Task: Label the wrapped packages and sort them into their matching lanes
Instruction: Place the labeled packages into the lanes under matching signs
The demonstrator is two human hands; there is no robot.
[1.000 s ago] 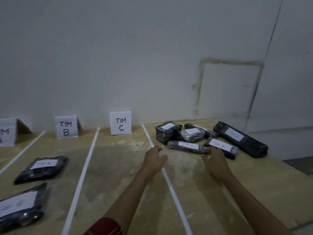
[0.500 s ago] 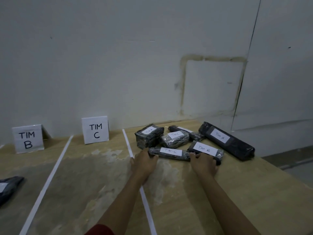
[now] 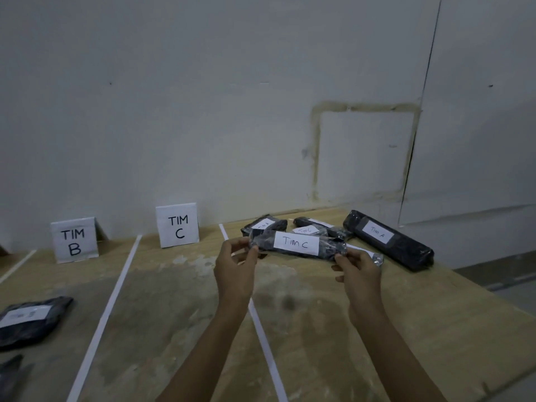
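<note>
While held above the desk [image 3: 174, 314], Tim C package [image 3: 295, 245] runs left-right, right end dipping slightly, label facing the person; left hand [image 3: 235, 271] and right hand [image 3: 359, 274] each pinch one end, fingertip grip

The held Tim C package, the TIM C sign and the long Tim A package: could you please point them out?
Tim C package [image 3: 296, 245]: head view, its label.
TIM C sign [image 3: 177, 226]: head view, front face.
Tim A package [image 3: 377, 232]: head view, its label.
</note>
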